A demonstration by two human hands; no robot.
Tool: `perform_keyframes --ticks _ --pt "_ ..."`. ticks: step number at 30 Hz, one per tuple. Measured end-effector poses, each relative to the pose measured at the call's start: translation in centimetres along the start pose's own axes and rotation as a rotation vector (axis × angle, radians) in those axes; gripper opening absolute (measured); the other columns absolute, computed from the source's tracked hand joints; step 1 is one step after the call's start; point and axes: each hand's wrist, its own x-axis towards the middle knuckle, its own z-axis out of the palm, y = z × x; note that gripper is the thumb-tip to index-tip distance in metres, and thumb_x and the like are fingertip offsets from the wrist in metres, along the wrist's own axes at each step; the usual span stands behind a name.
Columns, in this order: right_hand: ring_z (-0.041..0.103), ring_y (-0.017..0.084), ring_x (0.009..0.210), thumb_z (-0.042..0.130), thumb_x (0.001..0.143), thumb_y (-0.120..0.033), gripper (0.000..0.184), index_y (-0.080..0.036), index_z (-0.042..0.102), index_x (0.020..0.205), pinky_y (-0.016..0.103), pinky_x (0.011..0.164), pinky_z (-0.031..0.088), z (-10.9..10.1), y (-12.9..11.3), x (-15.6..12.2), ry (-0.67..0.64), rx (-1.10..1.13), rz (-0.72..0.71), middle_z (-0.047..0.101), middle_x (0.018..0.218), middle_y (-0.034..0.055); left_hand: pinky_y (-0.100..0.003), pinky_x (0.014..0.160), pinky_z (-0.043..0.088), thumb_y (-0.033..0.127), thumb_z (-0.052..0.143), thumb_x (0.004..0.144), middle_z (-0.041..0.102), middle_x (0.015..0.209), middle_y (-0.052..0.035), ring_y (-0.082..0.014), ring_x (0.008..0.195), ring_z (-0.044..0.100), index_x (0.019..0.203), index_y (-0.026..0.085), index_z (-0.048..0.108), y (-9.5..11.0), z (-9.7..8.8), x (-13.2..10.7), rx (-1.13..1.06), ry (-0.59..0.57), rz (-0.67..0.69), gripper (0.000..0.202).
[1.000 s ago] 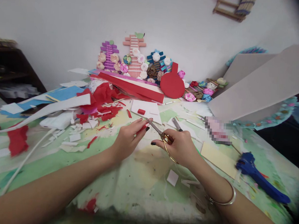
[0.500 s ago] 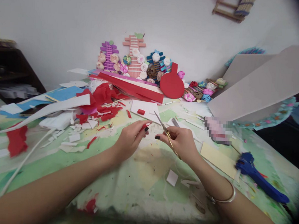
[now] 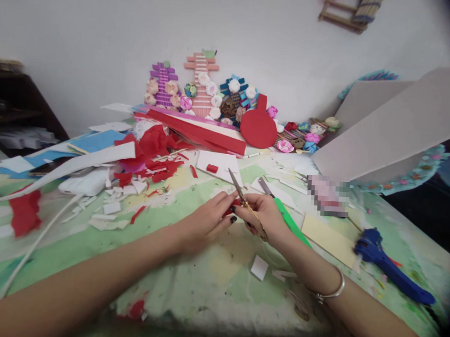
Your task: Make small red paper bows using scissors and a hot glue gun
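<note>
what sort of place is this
Probably a craft room or home craft table: scissors, a blue glue gun and red paper scraps on a paint-stained cover.

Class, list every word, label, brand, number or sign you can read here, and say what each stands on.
There are none that can be read.
Scissors: no legible marking.
Blue glue gun: no legible marking.
Pinkish item: pixelated, so any lettering cannot be made out.

On the table (image 3: pixel 192 292), paper scraps (image 3: pixel 112 208) lie left of the scissors (image 3: pixel 242 192), a glue gun (image 3: pixel 396 269) right, flowers (image 3: pixel 285 146) behind.
</note>
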Motion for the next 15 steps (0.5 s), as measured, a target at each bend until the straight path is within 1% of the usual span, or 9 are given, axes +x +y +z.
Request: perform_keyframes --ticks 2,4,6,9,12,15 --pt "0.034 0.005 0.038 0.062 0.074 -0.032 0.018 -0.016 0.056 0.068 0.019 0.038 0.024 -0.3 0.2 0.1 0.023 -0.106 -0.067 0.041 0.045 -0.0078 -0.035 0.084 0.05 0.021 0.043 0.09 0.064 0.102 -0.0124 -0.0223 0.094 0.061 0.124 0.013 0.054 -0.3 -0.1 0.0 -0.053 0.044 -0.009 0.036" --pt "0.033 0.005 0.043 0.064 0.074 -0.034 0.022 -0.016 0.054 0.066 0.019 0.041 0.023 -0.7 0.3 0.1 0.042 -0.217 -0.158 0.038 0.05 -0.0073 -0.031 0.078 0.05 0.019 0.045 0.09 0.069 0.091 -0.0079 -0.0195 0.084 0.064 0.106 0.016 0.064 -0.4 -0.4 0.1 -0.127 0.08 -0.071 0.025" --pt "0.032 0.006 0.048 0.065 0.075 -0.038 0.026 -0.016 0.056 0.066 0.019 0.044 0.023 -1.1 0.2 0.1 0.031 -0.277 -0.218 0.036 0.052 -0.0067 -0.028 0.074 0.05 0.019 0.048 0.089 0.072 0.084 -0.0045 -0.017 0.077 0.066 0.093 0.017 0.068 -0.4 -0.7 0.1 -0.196 0.11 -0.143 0.02" --pt "0.033 0.007 0.052 0.065 0.076 -0.043 0.029 -0.015 0.062 0.073 0.02 0.047 0.025 -1.8 -0.4 0.0 0.012 -0.372 -0.259 0.038 0.055 -0.0056 -0.027 0.074 0.051 0.021 0.053 0.087 0.073 0.084 -0.0038 -0.0166 0.077 0.067 0.091 0.017 0.069 -0.4 -1.2 0.3 -0.241 0.199 -0.183 0.017" --pt "0.035 0.009 0.054 0.067 0.074 -0.046 0.03 -0.016 0.063 0.077 0.021 0.05 0.026 -2.6 -1.0 -0.1 0.083 -0.545 -0.312 0.04 0.055 -0.0057 -0.029 0.075 0.052 0.024 0.053 0.088 0.072 0.082 -0.0051 -0.0172 0.078 0.067 0.09 0.015 0.068 -0.6 -1.6 0.3 -0.285 0.279 -0.171 0.017" --pt "0.036 0.009 0.053 0.068 0.073 -0.049 0.033 -0.017 0.063 0.08 0.022 0.052 0.027 -3.2 -1.4 -0.3 0.139 -0.658 -0.333 0.041 0.053 -0.0061 -0.028 0.074 0.052 0.023 0.052 0.088 0.071 0.081 -0.0054 -0.0168 0.077 0.066 0.086 0.015 0.067 -0.7 -1.7 0.3 -0.282 0.303 -0.164 0.017"
